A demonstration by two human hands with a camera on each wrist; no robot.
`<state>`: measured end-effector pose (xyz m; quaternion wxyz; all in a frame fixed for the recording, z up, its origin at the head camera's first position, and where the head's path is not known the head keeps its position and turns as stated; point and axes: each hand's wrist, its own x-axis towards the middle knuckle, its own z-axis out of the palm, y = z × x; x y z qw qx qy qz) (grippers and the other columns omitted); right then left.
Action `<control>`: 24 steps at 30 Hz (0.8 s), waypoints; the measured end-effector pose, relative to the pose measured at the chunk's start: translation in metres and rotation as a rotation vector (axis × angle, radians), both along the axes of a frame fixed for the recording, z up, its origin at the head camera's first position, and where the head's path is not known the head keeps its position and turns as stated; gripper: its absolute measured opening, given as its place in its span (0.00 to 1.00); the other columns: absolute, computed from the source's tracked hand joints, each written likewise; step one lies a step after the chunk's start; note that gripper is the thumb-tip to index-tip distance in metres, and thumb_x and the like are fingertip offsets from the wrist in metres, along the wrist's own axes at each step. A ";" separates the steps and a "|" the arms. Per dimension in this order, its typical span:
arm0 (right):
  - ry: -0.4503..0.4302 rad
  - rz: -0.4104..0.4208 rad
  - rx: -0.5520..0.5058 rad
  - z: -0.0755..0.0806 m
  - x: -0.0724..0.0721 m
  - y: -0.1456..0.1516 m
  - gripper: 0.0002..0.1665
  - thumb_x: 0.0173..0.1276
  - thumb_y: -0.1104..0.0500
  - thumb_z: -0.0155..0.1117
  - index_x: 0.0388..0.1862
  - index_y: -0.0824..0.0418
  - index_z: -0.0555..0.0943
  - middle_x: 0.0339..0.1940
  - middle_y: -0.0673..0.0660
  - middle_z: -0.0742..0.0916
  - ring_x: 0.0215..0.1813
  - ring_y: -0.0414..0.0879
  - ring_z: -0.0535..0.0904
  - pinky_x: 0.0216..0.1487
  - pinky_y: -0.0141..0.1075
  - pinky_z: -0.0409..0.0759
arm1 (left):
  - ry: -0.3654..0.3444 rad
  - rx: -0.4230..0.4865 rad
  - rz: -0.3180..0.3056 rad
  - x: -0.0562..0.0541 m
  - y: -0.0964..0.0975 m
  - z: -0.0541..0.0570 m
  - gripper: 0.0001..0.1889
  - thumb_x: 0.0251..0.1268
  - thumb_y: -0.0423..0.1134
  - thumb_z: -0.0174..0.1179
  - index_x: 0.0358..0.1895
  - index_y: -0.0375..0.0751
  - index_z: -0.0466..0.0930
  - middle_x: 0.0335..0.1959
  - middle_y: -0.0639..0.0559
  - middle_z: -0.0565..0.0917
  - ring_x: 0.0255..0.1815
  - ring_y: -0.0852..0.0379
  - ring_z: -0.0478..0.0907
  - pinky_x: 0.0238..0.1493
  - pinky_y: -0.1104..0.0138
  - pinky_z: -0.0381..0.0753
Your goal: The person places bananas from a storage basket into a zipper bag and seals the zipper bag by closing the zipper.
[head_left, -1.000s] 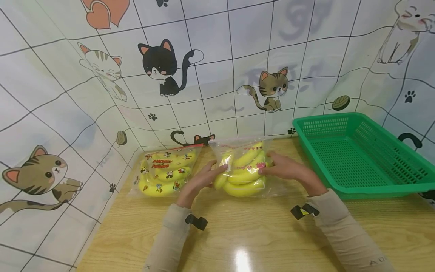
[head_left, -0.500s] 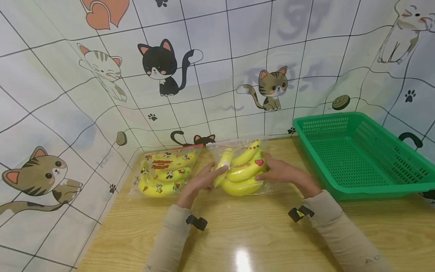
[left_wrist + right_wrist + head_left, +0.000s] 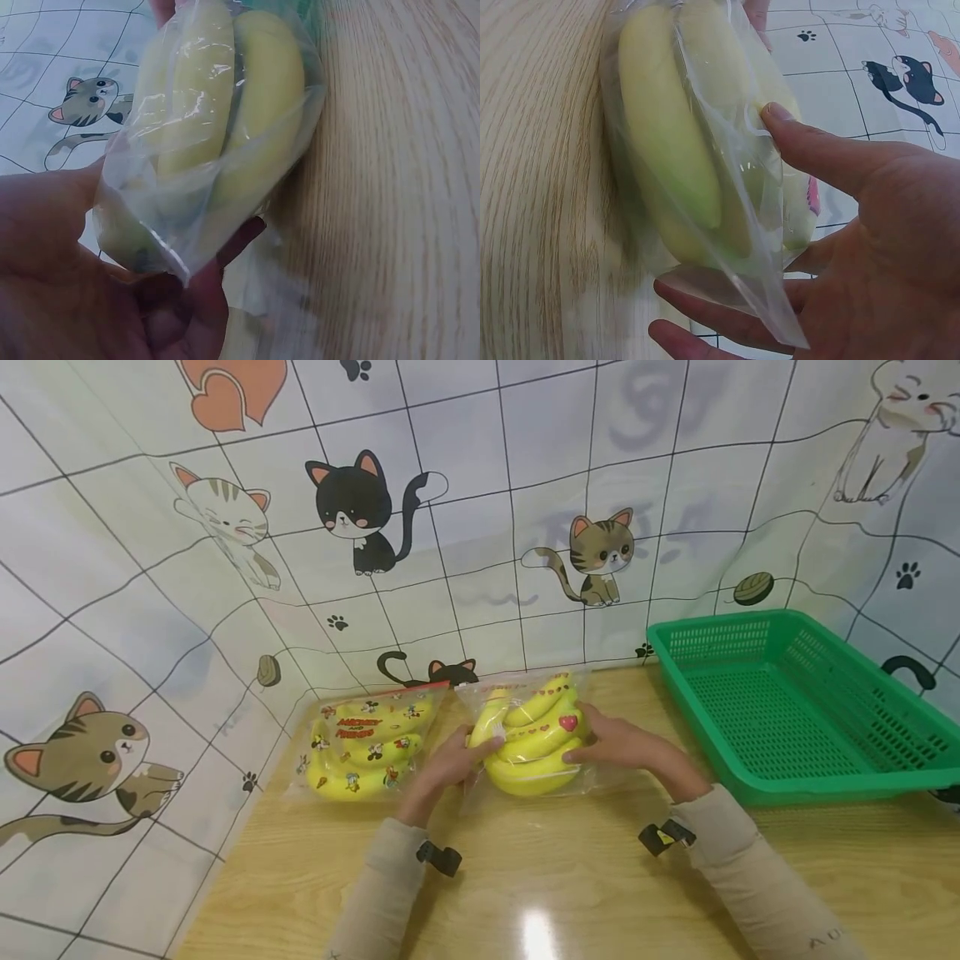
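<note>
A clear plastic bag of bananas (image 3: 528, 768) with printed hearts stands tilted on the table, held between both hands. My left hand (image 3: 453, 756) grips its left side, thumb on the front; in the left wrist view the fingers of that hand (image 3: 180, 315) curl under the lower corner of the bag (image 3: 202, 112). On the right side, my right hand (image 3: 618, 743) holds the bag with its thumb in front. The right wrist view has this hand (image 3: 900, 240) with its thumb against the plastic of the bag (image 3: 667, 127) and its other fingers behind and below.
To the left lies a second clear bag of bananas (image 3: 360, 752) with cartoon prints and a red top edge. A green plastic basket (image 3: 795, 785) stands at the right on the wooden table (image 3: 570, 893). Behind is a wall sheet (image 3: 480, 568) printed with cats.
Both hands keep hold of the bag. The right hand has shifted slightly left, and the bananas sit closer together inside the bag. The other bag and basket stay put.
</note>
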<state>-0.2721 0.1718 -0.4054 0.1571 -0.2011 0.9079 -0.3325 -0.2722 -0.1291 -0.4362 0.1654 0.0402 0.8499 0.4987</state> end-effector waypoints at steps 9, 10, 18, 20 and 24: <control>-0.023 0.003 0.015 0.003 0.000 0.000 0.64 0.70 0.40 0.67 0.83 0.74 0.41 0.79 0.79 0.61 0.78 0.76 0.61 0.75 0.68 0.64 | -0.044 -0.007 0.055 0.003 -0.001 0.007 0.43 0.76 0.68 0.49 0.81 0.43 0.56 0.52 0.42 0.80 0.23 0.57 0.72 0.28 0.65 0.77; -0.028 0.001 0.014 0.003 0.000 0.000 0.64 0.70 0.40 0.68 0.83 0.73 0.41 0.79 0.79 0.62 0.78 0.76 0.62 0.75 0.68 0.64 | -0.043 -0.005 0.054 0.003 -0.001 0.007 0.41 0.77 0.67 0.49 0.80 0.42 0.57 0.56 0.41 0.79 0.24 0.57 0.73 0.29 0.65 0.77; -0.028 0.011 -0.011 0.004 0.001 0.001 0.62 0.71 0.42 0.68 0.83 0.72 0.42 0.80 0.78 0.62 0.77 0.76 0.62 0.75 0.68 0.64 | -0.046 -0.012 0.066 0.002 -0.002 0.006 0.39 0.77 0.65 0.50 0.78 0.40 0.61 0.54 0.40 0.80 0.27 0.57 0.73 0.28 0.67 0.74; -0.028 0.010 -0.012 0.004 0.001 0.001 0.62 0.71 0.42 0.68 0.84 0.72 0.42 0.80 0.78 0.62 0.77 0.76 0.62 0.75 0.68 0.64 | -0.051 -0.012 0.067 0.002 -0.002 0.006 0.40 0.77 0.65 0.50 0.78 0.40 0.61 0.53 0.41 0.80 0.26 0.57 0.72 0.28 0.67 0.74; -0.029 0.016 -0.010 0.003 0.000 0.001 0.63 0.71 0.41 0.67 0.84 0.72 0.42 0.80 0.78 0.63 0.76 0.76 0.64 0.74 0.67 0.66 | -0.057 -0.004 0.067 0.001 -0.003 0.007 0.40 0.76 0.65 0.51 0.78 0.40 0.61 0.47 0.42 0.80 0.25 0.57 0.72 0.28 0.67 0.75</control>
